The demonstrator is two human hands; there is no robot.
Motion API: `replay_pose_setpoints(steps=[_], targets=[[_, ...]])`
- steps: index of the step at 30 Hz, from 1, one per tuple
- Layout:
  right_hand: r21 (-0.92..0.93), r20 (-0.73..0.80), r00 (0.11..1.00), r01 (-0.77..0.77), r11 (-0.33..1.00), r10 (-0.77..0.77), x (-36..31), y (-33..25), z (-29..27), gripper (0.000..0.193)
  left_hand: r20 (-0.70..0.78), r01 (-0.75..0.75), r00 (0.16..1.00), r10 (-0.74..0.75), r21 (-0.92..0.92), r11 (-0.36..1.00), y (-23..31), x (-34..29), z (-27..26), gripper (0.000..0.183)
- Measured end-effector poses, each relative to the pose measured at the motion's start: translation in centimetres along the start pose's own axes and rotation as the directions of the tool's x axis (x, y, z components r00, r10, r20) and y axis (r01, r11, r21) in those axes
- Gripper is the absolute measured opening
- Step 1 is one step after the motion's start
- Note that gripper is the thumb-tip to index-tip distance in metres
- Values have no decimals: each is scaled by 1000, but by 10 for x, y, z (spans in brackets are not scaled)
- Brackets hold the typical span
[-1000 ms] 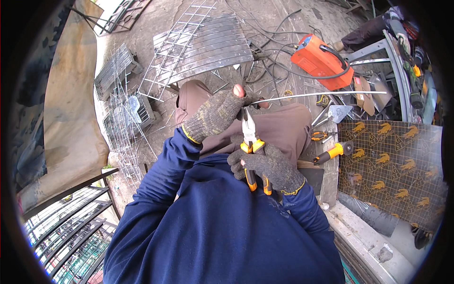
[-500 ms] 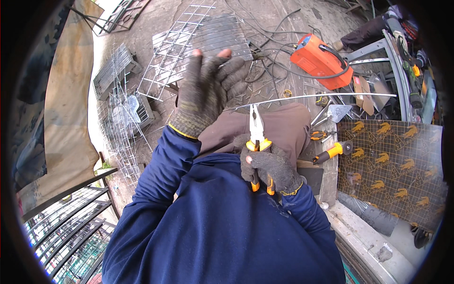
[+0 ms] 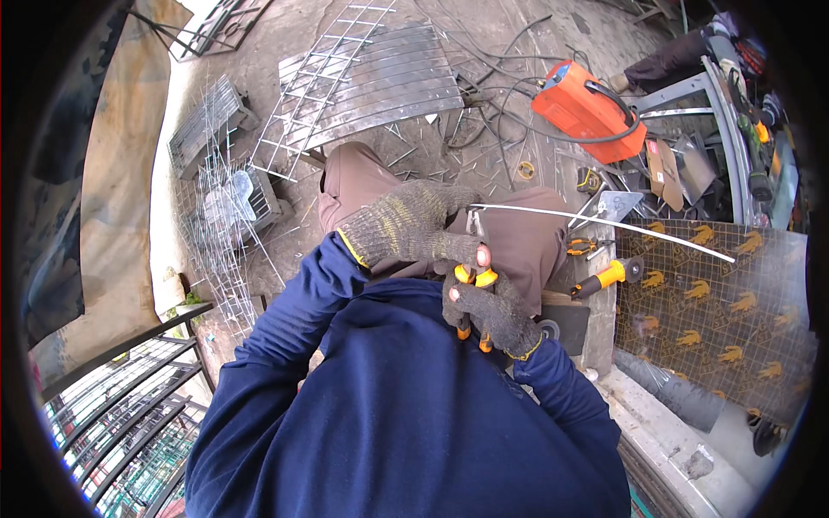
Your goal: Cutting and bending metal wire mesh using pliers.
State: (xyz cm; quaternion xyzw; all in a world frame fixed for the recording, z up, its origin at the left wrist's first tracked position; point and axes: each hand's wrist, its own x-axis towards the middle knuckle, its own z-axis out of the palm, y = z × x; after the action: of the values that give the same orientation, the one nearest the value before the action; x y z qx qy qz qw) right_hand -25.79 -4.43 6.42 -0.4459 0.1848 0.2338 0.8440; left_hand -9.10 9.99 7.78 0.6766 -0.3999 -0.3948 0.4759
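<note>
My left hand (image 3: 410,226), in a dark knitted glove with a yellow cuff edge, is closed about the jaw end of the pliers (image 3: 485,278). Its bare thumb tip lies across the tool, and the other fingers reach past the jaws. My right hand (image 3: 499,312), gloved too, grips the yellow-and-black handles against my blue top. A thin, pale metal rod (image 3: 613,224) runs from the jaws out to the right, sloping slightly down. Whether my left fingers also hold the rod's near end is hidden.
Ahead lie a slatted metal table (image 3: 389,86) and a welded wire grid (image 3: 324,86). An orange machine (image 3: 587,112) with cables stands at the far right. Nearer are an angle grinder (image 3: 609,278), a tape measure (image 3: 588,180) and a patterned board (image 3: 717,302). Another person's leg (image 3: 665,65) shows top right.
My left hand, raised with spread fingers before, has come down and closed about the pliers' jaws. The rod's far end has swung down toward me. My right hand keeps its grip.
</note>
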Motion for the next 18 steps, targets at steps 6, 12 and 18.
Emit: replay_pose_setpoints(steps=[6, 12, 18], targets=[[-107, -23, 1000, -21, 994, 19, -4, 8, -14, 7, 53, 99, 992, -111, 187, 977, 15, 6, -2, 51], [-60, -169, 981, 86, 995, -95, -1, 28, -25, 18, 80, 18, 995, -62, 460, 888, -3, 15, 6, 57], [-106, -222, 970, 77, 991, -99, 15, 31, -29, 13, -88, 192, 980, -176, 234, 953, -35, 8, 24, 50]])
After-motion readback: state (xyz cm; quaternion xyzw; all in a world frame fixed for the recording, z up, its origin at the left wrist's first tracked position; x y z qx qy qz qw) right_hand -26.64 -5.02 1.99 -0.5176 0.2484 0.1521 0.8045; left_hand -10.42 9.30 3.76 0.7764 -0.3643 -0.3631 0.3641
